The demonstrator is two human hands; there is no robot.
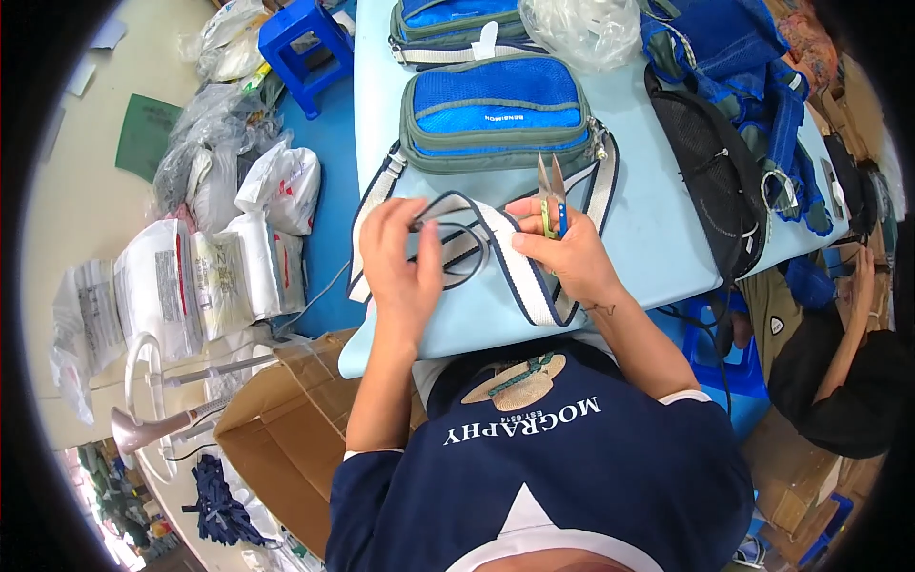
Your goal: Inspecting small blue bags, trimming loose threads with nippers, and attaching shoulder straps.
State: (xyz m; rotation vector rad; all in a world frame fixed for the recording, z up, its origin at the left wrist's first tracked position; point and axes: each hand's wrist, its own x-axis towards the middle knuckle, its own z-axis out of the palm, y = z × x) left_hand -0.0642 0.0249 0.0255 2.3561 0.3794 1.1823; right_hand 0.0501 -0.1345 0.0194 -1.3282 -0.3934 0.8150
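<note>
- right hand (564,250): thumb and forefinger brought together, pinching the white strap (516,270) with dark edges; the thumb lies on its near face.
- the same hand also carries the scissors (547,216), handles against the fingers, blades pointing away from the person and parted in a narrow v, clear of the strap.
- left hand (400,255): raised beside the loop of the strap, fingers bent, thumb standing apart from the forefinger. whether the other fingers close on the strap cannot be told, as the back of the hand covers them.
- strap position: looped between the two hands, above the near part of the light blue table (658,229), its lower fold close to the table's near edge.
- blue bag (491,100) with grey-green trim: lies on the table just beyond the hands, with strap lengths running from both its ends.
- hard to make out: the strap's crossing turns between the hands overlap; their order cannot be traced.
- partly hidden: the scissors' handles, behind the right hand's fingers.
- cut off: a second blue bag (456,13) and a clear plastic bag (589,30), both at the upper edge.
</note>
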